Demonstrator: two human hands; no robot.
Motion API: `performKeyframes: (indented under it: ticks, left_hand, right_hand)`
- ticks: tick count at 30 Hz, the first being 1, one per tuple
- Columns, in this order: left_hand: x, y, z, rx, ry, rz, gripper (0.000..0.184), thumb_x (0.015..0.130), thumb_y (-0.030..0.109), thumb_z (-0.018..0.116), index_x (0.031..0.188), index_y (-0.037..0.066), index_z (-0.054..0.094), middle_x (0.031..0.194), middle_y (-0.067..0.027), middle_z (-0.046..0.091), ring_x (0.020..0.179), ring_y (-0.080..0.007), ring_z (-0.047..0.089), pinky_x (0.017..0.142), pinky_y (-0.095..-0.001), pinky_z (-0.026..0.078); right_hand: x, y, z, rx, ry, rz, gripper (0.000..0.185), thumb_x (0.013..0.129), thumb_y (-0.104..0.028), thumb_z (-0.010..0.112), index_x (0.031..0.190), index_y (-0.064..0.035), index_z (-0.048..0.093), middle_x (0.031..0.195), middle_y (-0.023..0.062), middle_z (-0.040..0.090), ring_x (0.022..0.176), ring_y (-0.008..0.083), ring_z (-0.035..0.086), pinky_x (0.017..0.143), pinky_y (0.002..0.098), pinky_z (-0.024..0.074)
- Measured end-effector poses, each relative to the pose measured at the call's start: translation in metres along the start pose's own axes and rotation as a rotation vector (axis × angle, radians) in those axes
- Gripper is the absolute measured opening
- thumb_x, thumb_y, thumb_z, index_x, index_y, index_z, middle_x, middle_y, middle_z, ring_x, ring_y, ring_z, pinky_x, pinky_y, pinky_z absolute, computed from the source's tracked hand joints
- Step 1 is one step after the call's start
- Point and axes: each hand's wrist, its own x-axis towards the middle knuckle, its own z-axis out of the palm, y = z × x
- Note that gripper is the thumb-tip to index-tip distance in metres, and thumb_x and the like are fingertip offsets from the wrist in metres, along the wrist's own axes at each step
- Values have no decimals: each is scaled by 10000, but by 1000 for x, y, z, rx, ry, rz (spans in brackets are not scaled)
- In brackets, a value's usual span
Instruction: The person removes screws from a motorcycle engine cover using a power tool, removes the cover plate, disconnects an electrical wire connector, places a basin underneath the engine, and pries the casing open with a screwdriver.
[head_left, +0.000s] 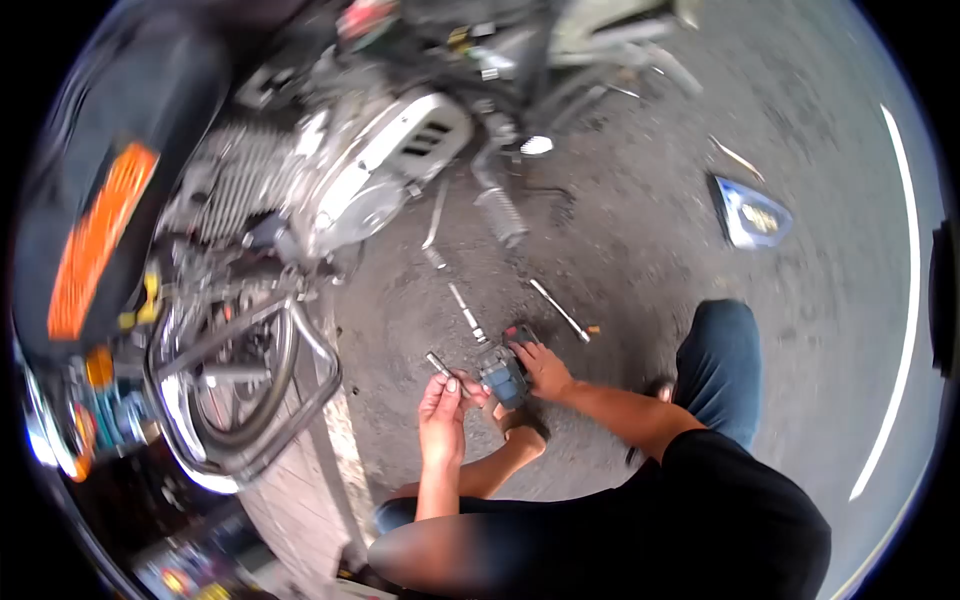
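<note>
My left hand (pixel 440 412) pinches a short metal socket extension (pixel 437 364) between thumb and fingers, its free end pointing up and away from me. Just to its right, my right hand (pixel 543 370) is closed on a grey and dark cordless impact wrench (pixel 503 380), held low over the ground. A long shiny socket bar (pixel 464 310) sticks out from the front of the impact wrench toward the motorcycle. Whether the two metal pieces touch each other cannot be seen; they look apart.
A motorcycle engine (pixel 380 160) fills the upper left, with a chrome crash bar (pixel 215 350) below. A long-handled wrench (pixel 560 310) lies on the ground to the right. A blue and white side panel (pixel 752 215) lies farther right. My bent knee (pixel 720 350) is beside my right arm.
</note>
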Motion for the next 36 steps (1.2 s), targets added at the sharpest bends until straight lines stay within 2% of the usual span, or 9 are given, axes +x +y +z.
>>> performKeyframes:
  ticks: [5, 7, 8, 12, 16, 19, 28, 33, 36]
  left_hand:
    - [-39, 1, 15, 19, 178, 119, 186, 923, 169, 525, 1012, 12, 570, 812, -79, 624, 753, -165, 597, 710, -299, 493]
    - [-45, -16, 9, 112, 195, 195, 189, 923, 168, 528, 1010, 7, 569, 825, -84, 636, 736, -154, 595, 716, -293, 490]
    - [-45, -27, 2, 181, 235, 155, 194, 924, 176, 529, 1019, 12, 573, 829, -79, 644, 709, -140, 592, 705, -290, 488]
    - [-47, -59, -26, 95, 495, 45, 194, 931, 182, 513, 1026, 27, 582, 819, -69, 645, 669, -128, 589, 682, -279, 495]
    - [-52, -38, -7, 49, 467, 154, 215, 944, 196, 488, 1048, 26, 569, 873, -86, 653, 716, -150, 611, 708, -295, 506]
    - [-36, -37, -9, 50, 468, 186, 196, 947, 203, 478, 1004, 36, 564, 943, -102, 658, 805, -186, 632, 755, -328, 513]
    - [24, 9, 13, -629, 347, 250, 224, 984, 261, 359, 993, 79, 489, 1187, -132, 568, 1051, -268, 566, 910, -404, 468]
    - [28, 43, 63, -536, 201, 269, 234, 988, 272, 342, 1005, 80, 474, 1137, -130, 598, 948, -250, 602, 833, -394, 511]
    - [33, 57, 77, -494, 175, 245, 243, 992, 280, 325, 987, 84, 469, 1111, -125, 612, 902, -249, 617, 785, -393, 528]
  right_hand:
    - [27, 39, 52, 125, -50, -153, 770, 670, -85, 705, 1348, -56, 340, 1157, 179, 508, 1055, 345, 503, 900, 399, 421]
    - [32, 42, 52, 818, -112, -31, 704, 705, -113, 710, 1325, -70, 379, 1188, 192, 515, 1090, 321, 526, 902, 346, 434]
    - [27, 19, 17, 491, -18, -152, 611, 720, -127, 715, 1268, -75, 450, 1146, 191, 563, 1090, 291, 561, 879, 325, 455]
    - [27, 18, 6, 434, -8, -74, 504, 707, -147, 727, 1153, -25, 526, 949, 150, 648, 923, 282, 635, 788, 348, 490]
    - [19, -8, -33, 533, -156, 7, 354, 705, -132, 746, 991, -13, 575, 893, 102, 650, 808, 189, 612, 752, 336, 487]
    - [8, -34, -61, 518, -153, 17, 401, 724, -211, 742, 1048, -43, 577, 937, 140, 656, 854, 210, 635, 766, 349, 497]
    - [-58, -64, -144, 386, -8, -414, 313, 798, -205, 691, 1043, -34, 596, 942, 104, 644, 888, 258, 606, 806, 357, 471]
    - [-63, -49, -149, 818, -86, -212, 216, 831, -208, 663, 917, -25, 587, 795, 53, 607, 714, 129, 583, 660, 277, 483]
    - [-63, -71, -170, 1000, -62, -127, 251, 828, -218, 653, 942, -8, 577, 805, 73, 607, 713, 141, 579, 668, 280, 478]
